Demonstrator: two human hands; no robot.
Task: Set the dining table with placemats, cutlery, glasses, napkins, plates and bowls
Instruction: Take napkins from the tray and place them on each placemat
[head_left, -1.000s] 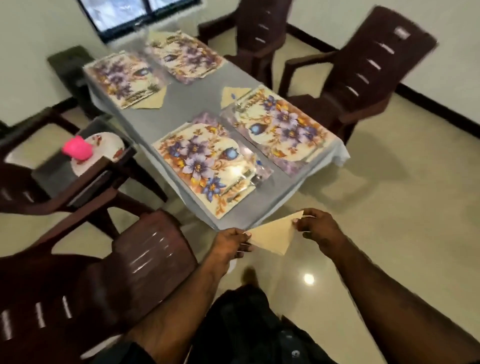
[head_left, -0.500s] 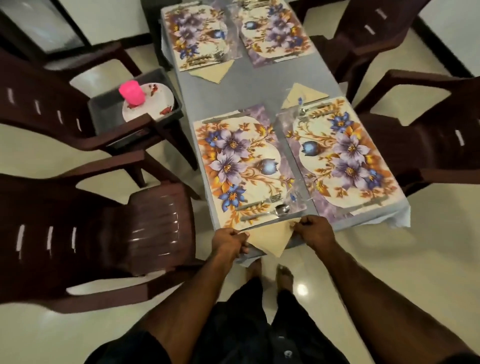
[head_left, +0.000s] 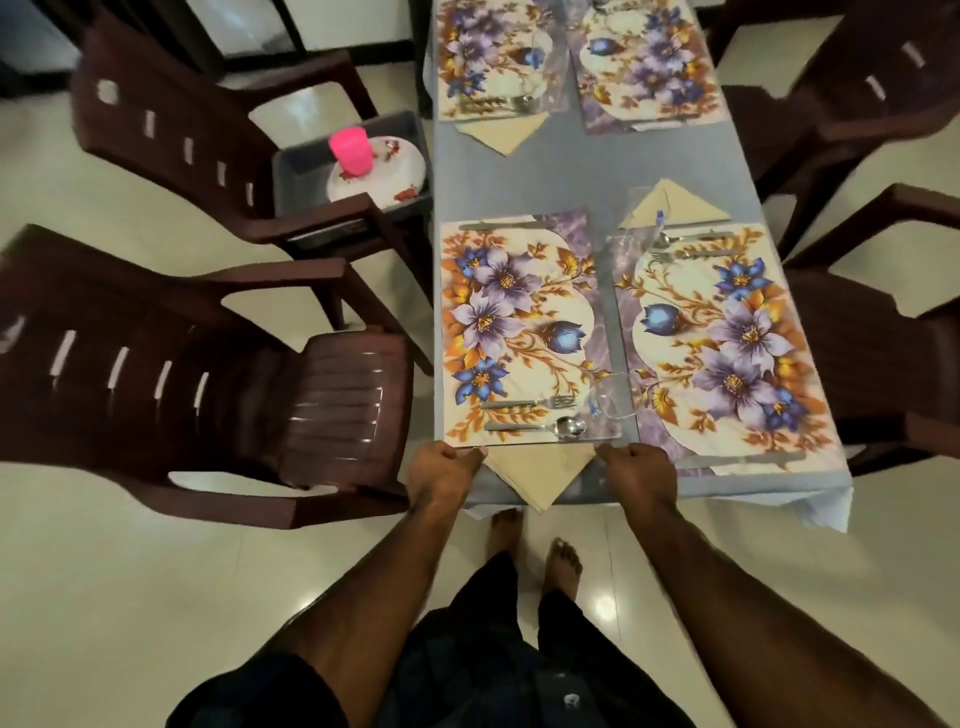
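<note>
A beige triangular napkin (head_left: 540, 470) lies on the grey table (head_left: 587, 166) at its near edge, its tip hanging over. My left hand (head_left: 441, 470) pinches the napkin's left corner and my right hand (head_left: 636, 462) pinches its right corner. Just beyond it lies a floral placemat (head_left: 514, 332) with a fork (head_left: 530, 402), a spoon (head_left: 540, 427) and a knife (head_left: 506, 224). A second placemat (head_left: 722, 348) lies to the right with cutlery and a folded napkin (head_left: 670, 205). Two more placemats (head_left: 493, 52) sit at the far end.
Dark brown plastic chairs (head_left: 218, 374) flank the table on both sides. On the far left chair, a grey bin (head_left: 296, 161) holds white plates (head_left: 379, 171) and a pink cup (head_left: 351, 150). My bare feet (head_left: 535, 540) stand on the shiny tiled floor below the table edge.
I have stepped up to the table end, and the napkin went from held in the air to lying on the near edge below the left placemat. Both hands still hold its corners.
</note>
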